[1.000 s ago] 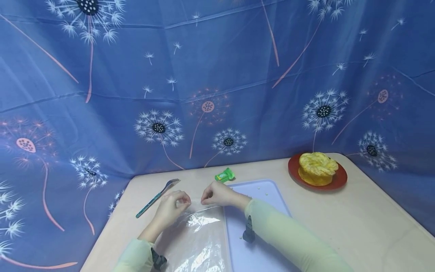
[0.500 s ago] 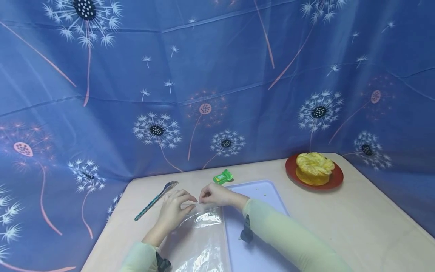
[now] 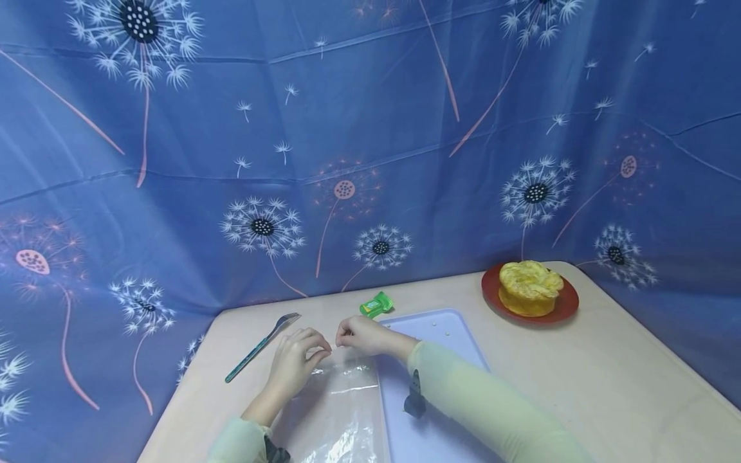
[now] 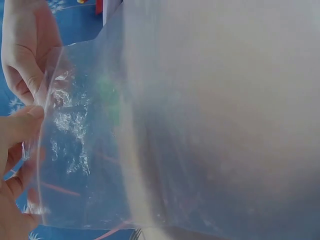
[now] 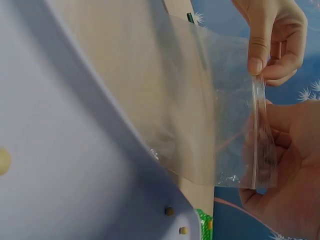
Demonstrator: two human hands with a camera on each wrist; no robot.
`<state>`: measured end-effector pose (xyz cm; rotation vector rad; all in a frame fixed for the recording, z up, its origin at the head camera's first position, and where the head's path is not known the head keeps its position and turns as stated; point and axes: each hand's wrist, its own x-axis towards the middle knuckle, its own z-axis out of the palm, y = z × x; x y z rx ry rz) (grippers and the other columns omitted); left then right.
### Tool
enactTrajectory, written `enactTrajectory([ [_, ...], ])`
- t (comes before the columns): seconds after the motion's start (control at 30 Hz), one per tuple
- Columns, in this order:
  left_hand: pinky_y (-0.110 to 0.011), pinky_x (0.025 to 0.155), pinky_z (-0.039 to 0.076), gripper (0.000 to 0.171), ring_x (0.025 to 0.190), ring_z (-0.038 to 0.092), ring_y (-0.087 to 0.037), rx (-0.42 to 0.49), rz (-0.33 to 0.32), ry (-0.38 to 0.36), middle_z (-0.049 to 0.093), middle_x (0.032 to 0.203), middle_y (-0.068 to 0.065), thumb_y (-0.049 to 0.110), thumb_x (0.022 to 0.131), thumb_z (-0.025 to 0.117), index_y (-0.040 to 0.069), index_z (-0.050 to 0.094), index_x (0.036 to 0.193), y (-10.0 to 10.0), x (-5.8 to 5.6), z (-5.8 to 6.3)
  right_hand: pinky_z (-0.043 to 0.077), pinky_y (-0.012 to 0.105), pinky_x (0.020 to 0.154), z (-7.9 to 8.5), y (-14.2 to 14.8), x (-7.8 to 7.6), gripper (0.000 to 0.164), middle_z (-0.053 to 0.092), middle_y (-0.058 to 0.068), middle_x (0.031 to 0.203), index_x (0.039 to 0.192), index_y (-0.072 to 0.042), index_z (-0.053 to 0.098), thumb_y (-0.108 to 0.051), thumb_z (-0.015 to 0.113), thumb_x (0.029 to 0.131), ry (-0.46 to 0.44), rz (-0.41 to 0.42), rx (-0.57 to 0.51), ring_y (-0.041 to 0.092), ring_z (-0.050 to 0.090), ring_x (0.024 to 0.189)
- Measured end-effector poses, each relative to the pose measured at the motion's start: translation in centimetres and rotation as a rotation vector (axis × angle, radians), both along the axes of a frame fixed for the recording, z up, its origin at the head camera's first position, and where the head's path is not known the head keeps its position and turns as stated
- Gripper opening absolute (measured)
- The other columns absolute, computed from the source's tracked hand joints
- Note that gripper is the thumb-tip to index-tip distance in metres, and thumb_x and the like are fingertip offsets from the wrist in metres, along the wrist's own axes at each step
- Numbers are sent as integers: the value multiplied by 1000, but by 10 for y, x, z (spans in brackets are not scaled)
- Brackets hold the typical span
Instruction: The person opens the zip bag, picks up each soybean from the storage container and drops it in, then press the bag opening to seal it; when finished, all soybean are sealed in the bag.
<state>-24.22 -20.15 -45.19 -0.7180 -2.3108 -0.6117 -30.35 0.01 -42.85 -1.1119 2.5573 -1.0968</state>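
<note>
Head cam: left hand (image 3: 294,361) and right hand (image 3: 366,335), just beside each other, both pinch the top edge of a clear zip bag (image 3: 347,411) down at 6 o'clock. From the bag, fork's (image 3: 255,354) at 10, green packet (image 3: 376,304) at 1, bread (image 3: 528,290) at 2. Left wrist: both grip the bag's lip around 9 o'clock. Right wrist: zip strip's (image 5: 255,135) near 3 o'clock, pinched by both.
</note>
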Motion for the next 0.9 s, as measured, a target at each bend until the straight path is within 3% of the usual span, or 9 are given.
enactTrajectory([
  [0.47, -40, 76, 46, 29, 92, 62, -13, -31, -48, 28, 68, 95, 11, 5, 66, 90, 22, 71, 79, 4, 5, 6, 47, 23, 64, 3, -6, 2, 12, 61, -8, 78, 86, -13, 69, -14, 66, 98, 10, -134, 103, 5, 51, 67],
  [0.7, -47, 84, 47, 30, 101, 62, -17, -83, -72, 27, 69, 103, 6, 5, 63, 92, 21, 71, 77, 10, 14, 9, 49, 25, 67, 5, -7, -1, 13, 62, -8, 78, 84, -13, 70, -14, 67, 97, -11, -189, 117, 6, 53, 70],
  [0.9, -56, 91, 45, 29, 110, 60, -23, -123, -151, 73, 69, 107, 6, 10, 63, 92, 23, 71, 77, 13, 25, 11, 46, 22, 58, 5, -6, -4, 14, 62, -5, 77, 86, -9, 70, -10, 64, 98, -64, -220, 86, 7, 51, 65],
])
